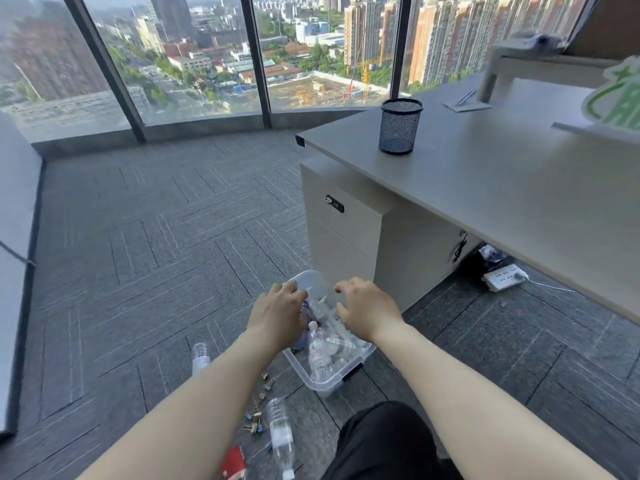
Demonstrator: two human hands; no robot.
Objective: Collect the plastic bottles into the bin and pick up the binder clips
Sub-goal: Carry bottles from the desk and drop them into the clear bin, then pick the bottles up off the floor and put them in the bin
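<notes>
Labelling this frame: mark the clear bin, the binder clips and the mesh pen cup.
clear bin (313,377), head view, near rim.
binder clips (257,412), head view, middle of the floor scatter.
mesh pen cup (400,128), head view, its side wall.

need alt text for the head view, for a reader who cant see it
Two bare hands, left hand and right hand, reach over a clear plastic bin holding plastic bottles on grey carpet. Clear plastic bottles and small metal binder clips still lie nearby.

Clear bin (360,355) holds bottles (320,355); binder clips (256,410) scattered on carpet.
</notes>
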